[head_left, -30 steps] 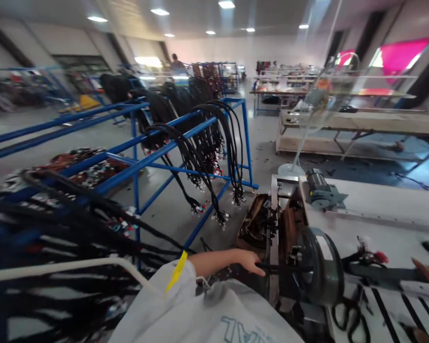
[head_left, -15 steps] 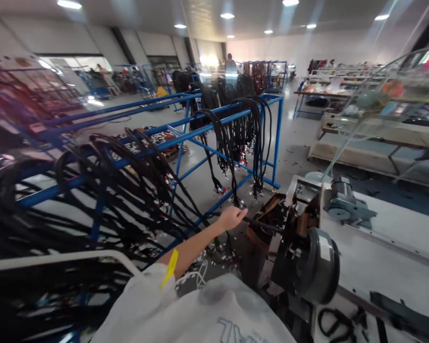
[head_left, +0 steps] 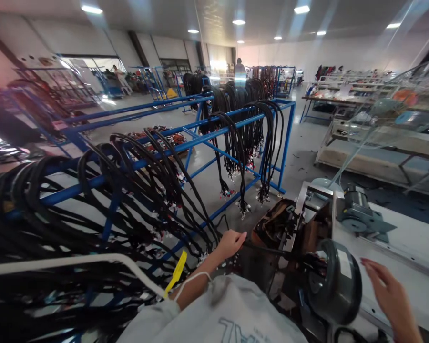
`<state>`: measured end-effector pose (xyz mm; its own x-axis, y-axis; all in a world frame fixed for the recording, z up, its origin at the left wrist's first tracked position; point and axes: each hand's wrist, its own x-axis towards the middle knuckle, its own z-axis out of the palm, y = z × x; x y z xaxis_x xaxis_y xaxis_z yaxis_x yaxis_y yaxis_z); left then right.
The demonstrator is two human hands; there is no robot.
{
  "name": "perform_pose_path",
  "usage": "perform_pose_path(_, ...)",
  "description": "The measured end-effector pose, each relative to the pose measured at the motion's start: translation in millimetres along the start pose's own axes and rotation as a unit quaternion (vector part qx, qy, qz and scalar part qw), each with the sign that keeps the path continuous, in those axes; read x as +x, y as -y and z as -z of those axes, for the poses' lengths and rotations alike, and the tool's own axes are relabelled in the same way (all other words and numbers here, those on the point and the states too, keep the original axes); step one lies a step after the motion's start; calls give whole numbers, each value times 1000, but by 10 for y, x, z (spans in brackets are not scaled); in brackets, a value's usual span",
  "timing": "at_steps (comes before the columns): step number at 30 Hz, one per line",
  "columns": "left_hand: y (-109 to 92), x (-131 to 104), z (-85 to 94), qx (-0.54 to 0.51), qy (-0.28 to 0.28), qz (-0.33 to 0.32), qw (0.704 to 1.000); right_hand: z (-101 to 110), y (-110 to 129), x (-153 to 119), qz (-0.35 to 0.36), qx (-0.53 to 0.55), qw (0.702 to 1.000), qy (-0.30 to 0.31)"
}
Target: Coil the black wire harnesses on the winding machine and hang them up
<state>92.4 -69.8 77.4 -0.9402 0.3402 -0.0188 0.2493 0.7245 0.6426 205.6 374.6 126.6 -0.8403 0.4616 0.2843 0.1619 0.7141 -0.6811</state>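
Observation:
My left hand (head_left: 229, 244) is closed around a black cable harness (head_left: 266, 249). From that fist the harness stretches right to a round dark grey machine head (head_left: 339, 286) at the edge of the white workbench, where its end with loose wires enters the opening. My right hand (head_left: 391, 295) is to the right of the machine head, fingers stretched out and holding nothing. Whether its fingertips touch the housing I cannot tell.
A blue rack (head_left: 288, 138) with several black harnesses (head_left: 236, 143) hanging over its bars stands ahead and left. A grey motor (head_left: 359, 209) sits on the white bench (head_left: 400, 252). A pale curved tube (head_left: 93, 259) crosses the lower left. A person (head_left: 240, 69) is far back.
My right hand has come into view beside the machine head. My left hand still grips the harness, slightly lower in the picture. The view has shifted, so the scene sits further right.

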Motion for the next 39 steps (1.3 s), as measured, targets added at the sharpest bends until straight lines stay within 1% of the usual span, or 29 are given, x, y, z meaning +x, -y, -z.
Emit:
perform_pose_path(1,21,13,6,4,4,-8,1000,-168,11,16,0,28,999,18)
perform_pose_path(2,38,24,11,6,7,-15,1000,-306,24,17,-3,53,998,22)
perform_pose_path(3,48,32,13,10,8,-20,1000,-407,39,4,-12,70,997,8)
perform_pose_path(5,50,43,3,17,10,-25,999,-504,69,-41,-43,73,995,-45)
perform_pose_path(6,41,48,-8,20,12,-26,999,-510,83,-62,-62,72,994,-59)
perform_pose_path(9,1,60,-52,20,21,-32,999,-464,116,-95,-101,72,991,-57)
perform_pose_path(13,-23,65,-94,20,36,-53,998,-440,141,-94,-109,78,990,-53)
perform_pose_path(18,29,44,-130,31,37,-63,997,-457,149,-110,-118,70,989,-52)
perform_pose_path(27,63,52,-162,41,34,-69,996,-440,173,-132,-96,50,992,-61)
perform_pose_path(32,49,41,-160,41,47,-64,996,-458,121,-145,-77,39,994,-66)
perform_pose_path(36,47,60,-85,35,56,-52,996,-478,61,-146,-85,29,994,-63)
perform_pose_path(37,49,74,-52,27,66,-45,996,-481,53,-145,-87,29,994,-62)
perform_pose_path(38,52,91,-23,13,96,-35,995,-483,49,-145,-89,29,994,-61)
perform_pose_path(39,51,109,-9,-10,153,-19,988,-483,51,-145,-90,30,994,-60)
